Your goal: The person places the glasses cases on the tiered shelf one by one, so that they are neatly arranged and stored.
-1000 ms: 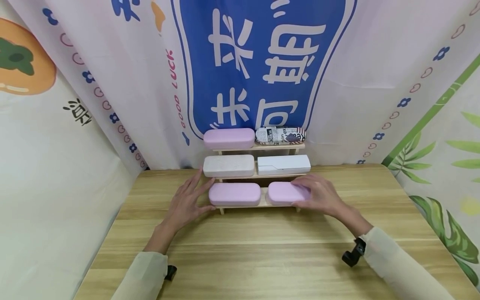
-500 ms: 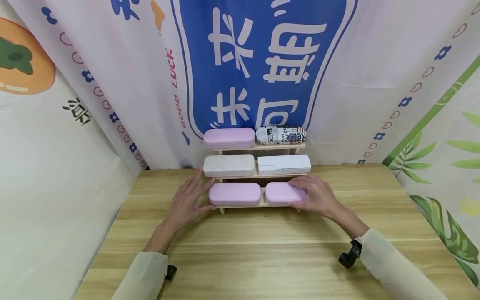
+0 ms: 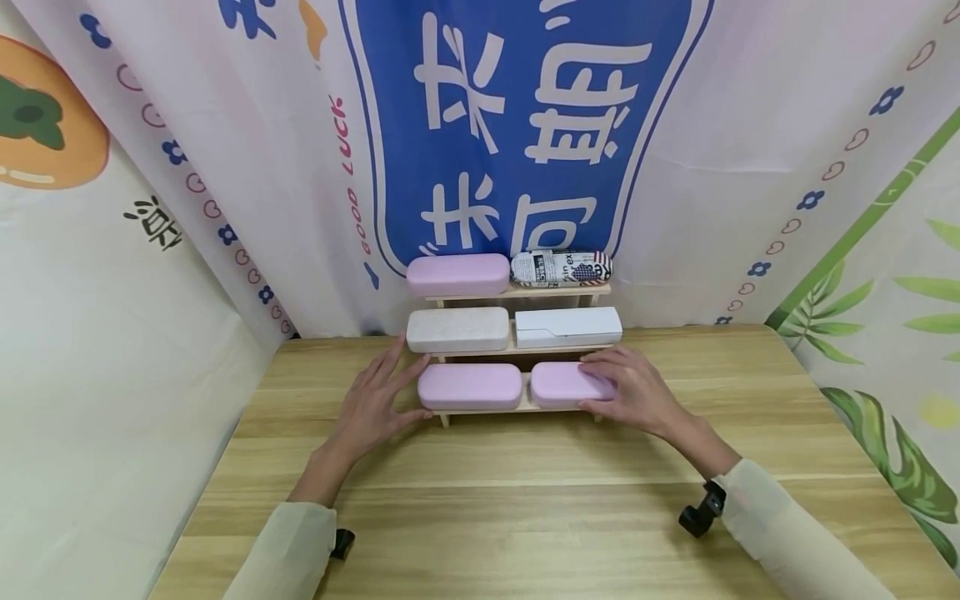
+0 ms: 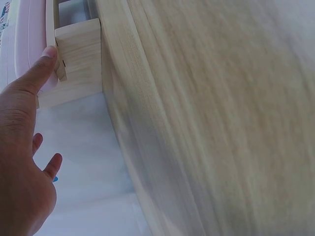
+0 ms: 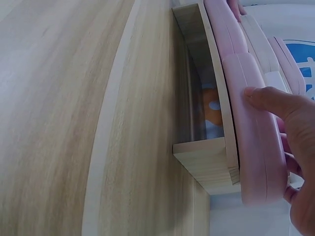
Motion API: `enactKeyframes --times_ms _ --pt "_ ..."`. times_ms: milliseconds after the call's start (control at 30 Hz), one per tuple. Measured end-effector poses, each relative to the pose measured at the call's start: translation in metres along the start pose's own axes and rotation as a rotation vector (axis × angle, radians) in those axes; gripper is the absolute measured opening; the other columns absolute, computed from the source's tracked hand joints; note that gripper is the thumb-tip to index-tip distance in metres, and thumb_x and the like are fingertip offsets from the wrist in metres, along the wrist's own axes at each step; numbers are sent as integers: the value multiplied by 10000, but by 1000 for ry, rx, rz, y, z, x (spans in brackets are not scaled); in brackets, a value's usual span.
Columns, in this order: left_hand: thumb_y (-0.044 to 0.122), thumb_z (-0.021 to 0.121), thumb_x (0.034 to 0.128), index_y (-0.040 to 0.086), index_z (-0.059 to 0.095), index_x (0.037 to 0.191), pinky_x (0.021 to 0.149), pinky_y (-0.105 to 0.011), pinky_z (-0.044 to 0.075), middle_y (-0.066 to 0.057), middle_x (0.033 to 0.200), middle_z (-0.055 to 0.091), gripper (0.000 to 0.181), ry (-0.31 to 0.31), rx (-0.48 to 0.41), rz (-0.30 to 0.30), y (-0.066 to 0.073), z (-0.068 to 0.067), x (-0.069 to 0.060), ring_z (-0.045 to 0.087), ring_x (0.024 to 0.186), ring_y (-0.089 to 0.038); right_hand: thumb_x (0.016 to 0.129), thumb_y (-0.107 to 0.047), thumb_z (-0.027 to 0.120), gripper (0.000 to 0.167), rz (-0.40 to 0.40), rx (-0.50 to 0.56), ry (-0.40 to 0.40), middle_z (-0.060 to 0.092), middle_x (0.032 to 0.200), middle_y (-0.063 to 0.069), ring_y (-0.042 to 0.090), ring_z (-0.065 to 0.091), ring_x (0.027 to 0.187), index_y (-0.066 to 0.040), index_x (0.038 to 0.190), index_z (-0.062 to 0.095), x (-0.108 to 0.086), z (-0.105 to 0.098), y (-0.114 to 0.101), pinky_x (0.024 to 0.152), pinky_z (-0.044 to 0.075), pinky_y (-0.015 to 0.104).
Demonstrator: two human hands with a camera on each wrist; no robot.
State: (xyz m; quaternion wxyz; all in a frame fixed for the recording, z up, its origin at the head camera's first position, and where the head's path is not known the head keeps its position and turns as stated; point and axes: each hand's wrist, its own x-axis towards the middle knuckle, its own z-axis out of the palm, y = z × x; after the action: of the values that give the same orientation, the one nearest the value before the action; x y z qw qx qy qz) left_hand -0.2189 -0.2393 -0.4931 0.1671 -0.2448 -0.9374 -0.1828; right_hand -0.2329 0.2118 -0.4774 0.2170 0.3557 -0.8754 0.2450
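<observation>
On a three-tier wooden stand [image 3: 527, 405], glasses cases sit in pairs. My right hand [image 3: 637, 392] grips the right lilac glasses case [image 3: 566, 385] on the lowest tier, thumb on its front and fingers behind; the right wrist view shows the thumb [image 5: 251, 92] pressing the case [image 5: 248, 128]. Beside it, the left lilac glasses case [image 3: 470, 387] lies a small gap away. My left hand [image 3: 378, 396] is spread at the stand's left end, its thumb [image 4: 49, 52] touching near the lowest tier's front edge in the left wrist view. Its other fingertips reach toward the middle tier.
The middle tier bears a speckled off-white case [image 3: 457, 330] and a white case [image 3: 567, 327]. On top are another lilac case [image 3: 457, 274] and a newsprint-patterned case [image 3: 561, 268]. A printed curtain [image 3: 675, 208] hangs close behind the stand, which rests on a wooden table [image 3: 510, 517].
My right hand has slid the right lilac glasses case slightly left, narrowing the gap to its neighbour; over the last half second it barely moves. My left hand stays in place.
</observation>
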Motion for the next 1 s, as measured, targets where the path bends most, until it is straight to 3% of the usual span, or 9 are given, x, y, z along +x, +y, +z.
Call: enactKeyframes --times_ms 300,500,700,933,1000 --pt "415 982 736 235 498 1593 1190 -702 333 -42 1795 64 1001 -1 2 1 0 -1 -1 375 1497 -500 655 -393 999 639 -43 -30 14 780 1203 131 380 700 1145 -23 1137 803 1 0 3 1013 528 589" --pt "404 983 737 238 499 1592 1190 -702 331 -60 1793 82 997 6 1 6 -1 -1 -2 377 1493 -504 655 -366 996 639 -37 -35 21 774 1218 145 428 683 1174 -19 1152 795 -1 1 2 1031 499 634" --pt "417 965 760 260 471 1609 1202 -695 314 -43 1796 57 995 -5 5 10 -2 -1 -2 364 1504 -494 638 -352 992 669 -42 -65 31 769 1241 138 436 671 1200 -28 1186 785 -6 0 5 1017 490 605" --pt "410 963 765 229 503 1588 1186 -695 340 -73 1788 115 960 17 24 38 -6 -2 -7 382 1494 -485 804 -615 835 708 -47 -76 59 768 1240 137 406 671 1186 -29 1198 780 -14 -10 6 983 492 587" --pt "410 955 774 208 517 1579 1194 -681 337 -105 1777 161 939 22 39 47 -7 -3 -9 364 1514 -460 811 -622 834 721 -29 -77 64 764 1248 142 393 673 1182 -26 1212 773 -16 -14 6 985 491 584"
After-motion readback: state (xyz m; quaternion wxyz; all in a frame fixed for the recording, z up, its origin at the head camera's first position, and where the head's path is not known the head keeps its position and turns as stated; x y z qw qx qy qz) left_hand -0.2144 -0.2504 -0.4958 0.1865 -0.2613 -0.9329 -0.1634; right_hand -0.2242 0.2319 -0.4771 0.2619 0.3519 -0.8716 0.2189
